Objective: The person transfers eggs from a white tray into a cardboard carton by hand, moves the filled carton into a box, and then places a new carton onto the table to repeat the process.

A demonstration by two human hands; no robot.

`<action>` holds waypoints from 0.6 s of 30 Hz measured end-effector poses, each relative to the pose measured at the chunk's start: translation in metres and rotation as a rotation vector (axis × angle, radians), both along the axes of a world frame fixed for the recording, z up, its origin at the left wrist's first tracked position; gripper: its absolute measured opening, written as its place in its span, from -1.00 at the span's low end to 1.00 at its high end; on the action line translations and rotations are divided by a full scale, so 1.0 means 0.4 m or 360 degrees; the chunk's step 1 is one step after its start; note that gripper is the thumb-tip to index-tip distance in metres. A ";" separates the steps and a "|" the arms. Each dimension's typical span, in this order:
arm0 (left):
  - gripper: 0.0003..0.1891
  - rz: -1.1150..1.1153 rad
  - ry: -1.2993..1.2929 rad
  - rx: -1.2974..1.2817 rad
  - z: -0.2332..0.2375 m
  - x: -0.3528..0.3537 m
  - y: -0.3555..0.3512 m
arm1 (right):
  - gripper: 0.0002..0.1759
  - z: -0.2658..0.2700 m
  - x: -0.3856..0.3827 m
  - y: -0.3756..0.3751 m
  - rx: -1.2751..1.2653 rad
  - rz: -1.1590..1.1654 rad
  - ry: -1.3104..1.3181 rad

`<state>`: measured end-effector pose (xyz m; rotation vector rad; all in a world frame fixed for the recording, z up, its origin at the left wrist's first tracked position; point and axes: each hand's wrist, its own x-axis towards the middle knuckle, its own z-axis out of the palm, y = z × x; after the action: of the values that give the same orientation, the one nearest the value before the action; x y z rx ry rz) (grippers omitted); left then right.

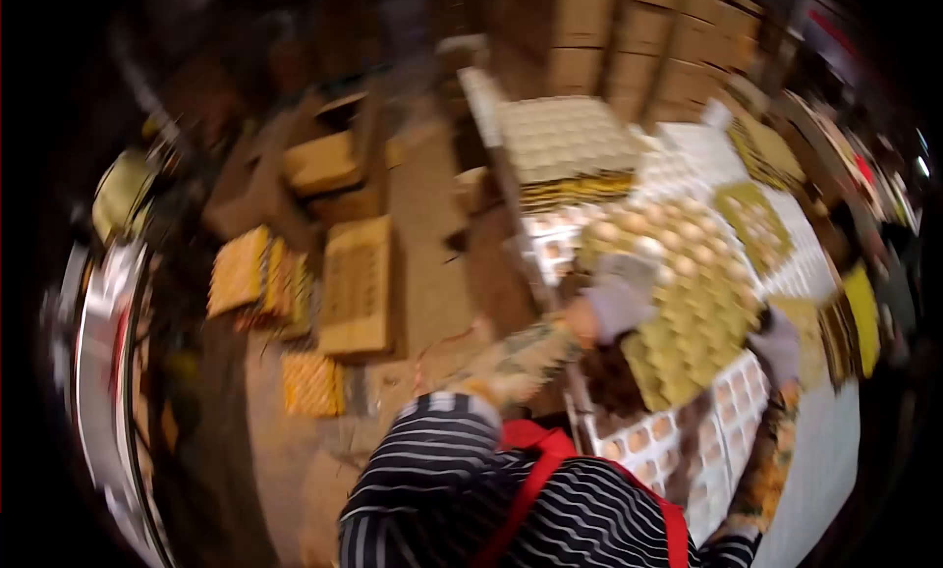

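Note:
A greenish pulp egg tray [693, 337] lies in front of me, its far rows filled with pale brown eggs [678, 224] and its near cups bare. My left hand [624, 293], in a light grey glove, reaches over the tray's left side. Its fingers are closed at a whitish egg [648, 248], though blur softens the contact. At the tray's right edge is my right hand [776, 344], gloved too; its fingers are mostly hidden and smeared. White trays of eggs [643, 445] lie beneath and around the pulp tray.
A stack of pulp trays [565, 141] stands at the far end of the bench. Another egg tray [753, 224] sits to the right. On the floor at left are a closed carton [356, 288], an open carton [339, 160] and orange tray stacks [241, 273]. Cartons [638, 37] rise behind.

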<state>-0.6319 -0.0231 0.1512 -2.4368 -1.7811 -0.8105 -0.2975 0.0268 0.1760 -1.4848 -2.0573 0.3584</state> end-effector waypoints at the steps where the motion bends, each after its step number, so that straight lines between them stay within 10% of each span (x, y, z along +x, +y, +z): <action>1: -0.46 -0.0073 -0.0228 0.0135 -0.017 -0.027 0.017 | -0.60 0.022 0.012 0.035 -0.0279 -0.0264 -0.0539; 2: -0.37 -0.0120 -0.0381 -0.0729 0.107 -0.062 0.030 | -0.68 -0.006 0.064 0.055 -0.0290 -0.0140 -0.0400; 5: -0.42 -0.0449 -0.1976 -0.0509 0.042 -0.150 0.085 | -0.75 -0.018 0.093 0.060 -0.0401 -0.0393 0.0225; 7: -0.60 -0.0833 -0.2757 -0.1340 0.178 -0.237 0.065 | -0.77 -0.006 0.153 0.003 -0.0477 -0.0293 0.0940; 10: -0.75 -0.0934 -0.2850 -0.1299 0.130 -0.282 0.155 | -0.59 0.064 0.078 -0.043 -0.0625 -0.0244 0.2472; 14: -0.74 -0.0990 -0.0153 -0.0505 0.233 -0.185 0.167 | -0.51 0.143 -0.079 0.018 -0.0669 -0.0595 0.0462; 18: -0.45 -0.1094 0.0684 -0.0197 0.244 -0.088 0.158 | -0.49 0.119 -0.203 0.070 -0.0385 -0.0428 -0.1203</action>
<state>-0.6670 0.0401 0.2490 -3.0298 -0.8713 -0.1374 -0.3787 0.0549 0.2235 -2.2706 -2.3656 -0.0932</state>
